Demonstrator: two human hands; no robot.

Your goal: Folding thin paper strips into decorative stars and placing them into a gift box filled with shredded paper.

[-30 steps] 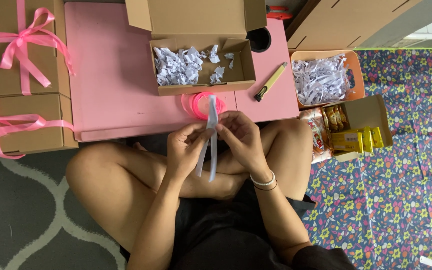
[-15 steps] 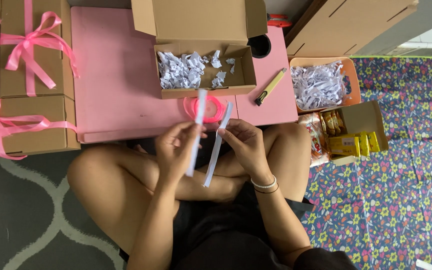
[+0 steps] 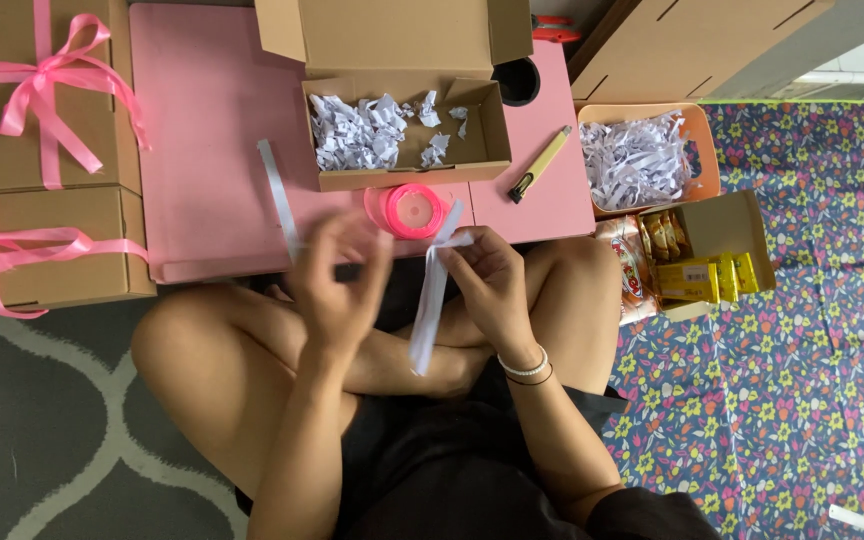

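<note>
Right hand (image 3: 487, 280) pinching a white paper strip (image 3: 430, 305) near its top, rest hanging over the crossed legs. Left hand (image 3: 337, 275), at 9 o'clock, blurred, fingers closed on a second strip (image 3: 278, 195) angled over the pink desk (image 3: 207, 120). Pink ribbon spool (image 3: 410, 209) at 12 o'clock, open cardboard box (image 3: 402, 140) of shredded paper beyond.

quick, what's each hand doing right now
Left hand: closed on one white paper strip, lifted over the pink table.
Right hand: closed on the other white strip, which hangs down.
</note>
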